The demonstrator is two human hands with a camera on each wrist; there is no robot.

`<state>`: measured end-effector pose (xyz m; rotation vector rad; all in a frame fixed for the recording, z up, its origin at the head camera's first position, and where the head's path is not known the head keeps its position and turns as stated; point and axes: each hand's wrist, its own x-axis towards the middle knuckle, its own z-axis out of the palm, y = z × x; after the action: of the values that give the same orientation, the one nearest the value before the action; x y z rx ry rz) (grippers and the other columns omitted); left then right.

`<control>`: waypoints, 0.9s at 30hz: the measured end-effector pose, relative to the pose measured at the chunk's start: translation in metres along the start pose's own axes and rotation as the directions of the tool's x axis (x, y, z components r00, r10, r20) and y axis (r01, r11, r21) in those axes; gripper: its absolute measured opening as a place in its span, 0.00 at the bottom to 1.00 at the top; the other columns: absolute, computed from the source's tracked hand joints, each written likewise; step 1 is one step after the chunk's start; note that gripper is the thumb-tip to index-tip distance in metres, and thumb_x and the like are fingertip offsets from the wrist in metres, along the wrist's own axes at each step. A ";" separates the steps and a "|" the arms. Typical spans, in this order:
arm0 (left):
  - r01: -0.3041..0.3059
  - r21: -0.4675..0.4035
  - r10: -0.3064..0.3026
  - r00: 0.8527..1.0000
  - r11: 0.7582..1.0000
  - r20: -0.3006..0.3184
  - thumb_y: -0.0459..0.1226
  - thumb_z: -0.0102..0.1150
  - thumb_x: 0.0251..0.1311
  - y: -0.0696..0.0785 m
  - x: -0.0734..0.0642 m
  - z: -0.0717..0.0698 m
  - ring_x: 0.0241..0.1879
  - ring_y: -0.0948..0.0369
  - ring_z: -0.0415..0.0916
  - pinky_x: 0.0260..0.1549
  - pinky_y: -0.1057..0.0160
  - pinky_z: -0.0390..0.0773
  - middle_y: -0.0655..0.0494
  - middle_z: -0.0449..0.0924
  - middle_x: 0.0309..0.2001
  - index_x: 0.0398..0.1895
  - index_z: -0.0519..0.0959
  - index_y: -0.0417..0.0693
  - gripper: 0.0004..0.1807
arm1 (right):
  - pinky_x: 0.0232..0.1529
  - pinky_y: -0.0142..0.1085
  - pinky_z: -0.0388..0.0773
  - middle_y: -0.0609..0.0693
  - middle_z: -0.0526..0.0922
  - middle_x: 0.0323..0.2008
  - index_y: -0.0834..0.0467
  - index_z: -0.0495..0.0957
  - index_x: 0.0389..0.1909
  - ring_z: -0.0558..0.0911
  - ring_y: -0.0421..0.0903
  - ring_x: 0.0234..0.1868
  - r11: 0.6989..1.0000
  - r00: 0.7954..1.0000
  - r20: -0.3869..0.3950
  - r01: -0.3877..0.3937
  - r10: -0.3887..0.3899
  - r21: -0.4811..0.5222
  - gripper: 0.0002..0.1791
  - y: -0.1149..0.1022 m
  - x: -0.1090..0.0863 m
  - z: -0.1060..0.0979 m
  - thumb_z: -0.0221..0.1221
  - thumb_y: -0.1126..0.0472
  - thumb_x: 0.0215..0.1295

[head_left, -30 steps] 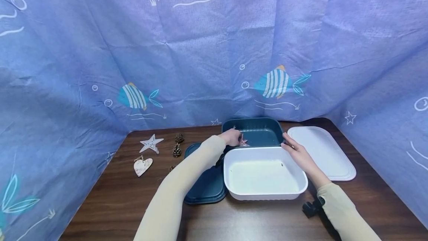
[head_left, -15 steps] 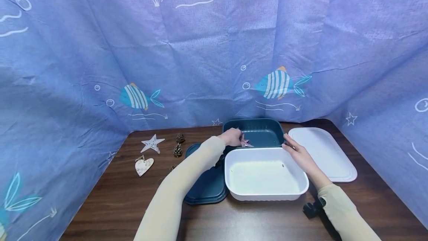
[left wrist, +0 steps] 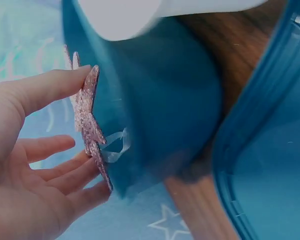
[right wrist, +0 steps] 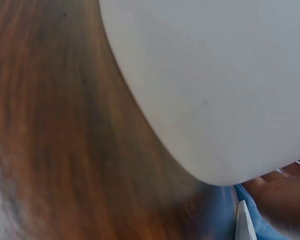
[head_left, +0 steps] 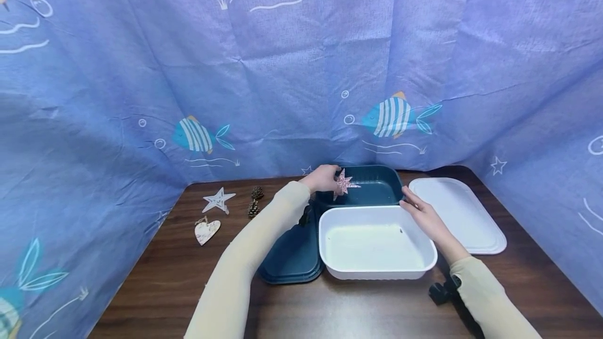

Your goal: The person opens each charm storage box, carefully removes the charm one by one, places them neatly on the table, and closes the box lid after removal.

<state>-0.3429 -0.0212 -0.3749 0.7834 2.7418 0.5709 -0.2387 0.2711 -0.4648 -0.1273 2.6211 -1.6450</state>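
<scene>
A glittery pink star ornament (head_left: 346, 182) is pinched between the thumb and fingers of my left hand (head_left: 324, 178), at the left side of the dark blue container (head_left: 379, 192). In the left wrist view the star ornament (left wrist: 87, 115) is seen edge-on, with a clear loop hanging from it beside the container wall. My right hand (head_left: 426, 219) has its fingers extended at the right end of the dark container, near the back right corner of the white container (head_left: 377, 245). In the right wrist view part of my right hand (right wrist: 287, 195) shows behind the white container (right wrist: 215, 100).
A dark blue lid (head_left: 292, 255) lies left of the white container, partly under my left arm. A white lid (head_left: 457, 213) lies at the right. Toward the left are a white star (head_left: 219, 201), a heart ornament (head_left: 207, 232) and pine cones (head_left: 257, 193).
My left hand has risen and moved back, carrying the pink star ornament up from low in the dark container. My right hand stays in nearly the same place.
</scene>
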 end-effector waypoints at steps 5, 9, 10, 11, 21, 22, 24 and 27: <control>-0.026 -0.054 0.025 1.000 0.998 -0.012 0.38 0.70 0.59 0.007 -0.007 -0.018 0.48 0.57 0.77 0.49 0.58 0.77 0.47 0.79 0.57 0.76 0.61 0.39 0.43 | 0.74 0.59 0.47 0.59 0.43 0.80 0.59 0.45 0.80 0.46 0.63 0.78 1.000 1.000 0.001 0.003 -0.003 0.005 0.40 -0.002 -0.001 0.000 0.48 0.43 0.79; -0.051 -0.008 0.050 0.998 0.999 -0.042 0.40 0.70 0.59 0.014 -0.014 -0.033 0.45 0.57 0.76 0.48 0.58 0.77 0.47 0.80 0.53 0.75 0.62 0.38 0.43 | 0.74 0.59 0.47 0.58 0.42 0.80 0.58 0.45 0.81 0.46 0.63 0.78 1.000 1.000 0.007 0.006 -0.006 0.008 0.39 -0.003 -0.001 0.000 0.47 0.44 0.80; -0.056 0.008 0.057 0.997 0.998 -0.053 0.40 0.71 0.59 0.015 -0.016 -0.036 0.45 0.56 0.75 0.49 0.57 0.77 0.47 0.80 0.52 0.75 0.62 0.37 0.43 | 0.74 0.59 0.47 0.58 0.42 0.80 0.58 0.45 0.81 0.46 0.63 0.78 1.000 1.000 0.008 0.007 -0.007 0.010 0.40 -0.004 -0.002 0.000 0.47 0.44 0.79; -0.061 0.022 0.063 0.996 0.998 -0.063 0.41 0.71 0.59 0.017 -0.018 -0.039 0.45 0.56 0.75 0.49 0.57 0.76 0.47 0.80 0.51 0.75 0.63 0.37 0.43 | 0.74 0.59 0.47 0.58 0.42 0.80 0.58 0.45 0.81 0.46 0.63 0.78 1.000 1.000 0.007 0.008 -0.008 0.010 0.40 -0.004 -0.002 0.000 0.47 0.43 0.79; -0.061 0.043 0.067 0.987 0.997 -0.143 0.43 0.72 0.58 0.014 -0.045 -0.064 0.45 0.55 0.69 0.45 0.57 0.71 0.46 0.76 0.50 0.71 0.68 0.36 0.41 | 0.74 0.59 0.47 0.58 0.42 0.80 0.59 0.44 0.80 0.46 0.63 0.78 1.000 1.000 0.012 0.000 0.000 0.010 0.40 -0.003 -0.002 0.000 0.47 0.44 0.80; -0.057 0.035 0.062 0.987 0.998 -0.149 0.43 0.72 0.58 0.012 -0.049 -0.066 0.45 0.54 0.69 0.45 0.56 0.72 0.46 0.75 0.50 0.72 0.67 0.36 0.41 | 0.74 0.59 0.47 0.59 0.42 0.80 0.59 0.44 0.80 0.46 0.63 0.78 1.000 1.000 0.011 0.000 0.000 0.010 0.40 -0.003 -0.002 0.000 0.47 0.44 0.80; -0.052 0.036 0.057 0.985 0.998 -0.164 0.44 0.72 0.58 0.007 -0.057 -0.070 0.46 0.55 0.69 0.47 0.56 0.72 0.46 0.75 0.51 0.72 0.67 0.36 0.41 | 0.74 0.60 0.46 0.59 0.42 0.80 0.59 0.44 0.80 0.45 0.63 0.78 1.000 1.000 0.009 0.001 -0.001 0.013 0.39 -0.003 -0.002 0.000 0.47 0.45 0.80; -0.037 0.031 0.042 0.983 0.999 -0.181 0.43 0.72 0.58 -0.001 -0.070 -0.075 0.46 0.54 0.70 0.48 0.55 0.73 0.47 0.75 0.50 0.71 0.68 0.35 0.41 | 0.74 0.60 0.45 0.58 0.41 0.80 0.58 0.44 0.81 0.45 0.63 0.78 1.000 1.000 0.016 -0.003 0.003 0.018 0.40 -0.004 -0.003 0.000 0.47 0.45 0.80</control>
<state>-0.3096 -0.0834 -0.3000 0.8325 2.9112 0.6433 -0.2358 0.2697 -0.4613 -0.1346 2.5932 -1.6588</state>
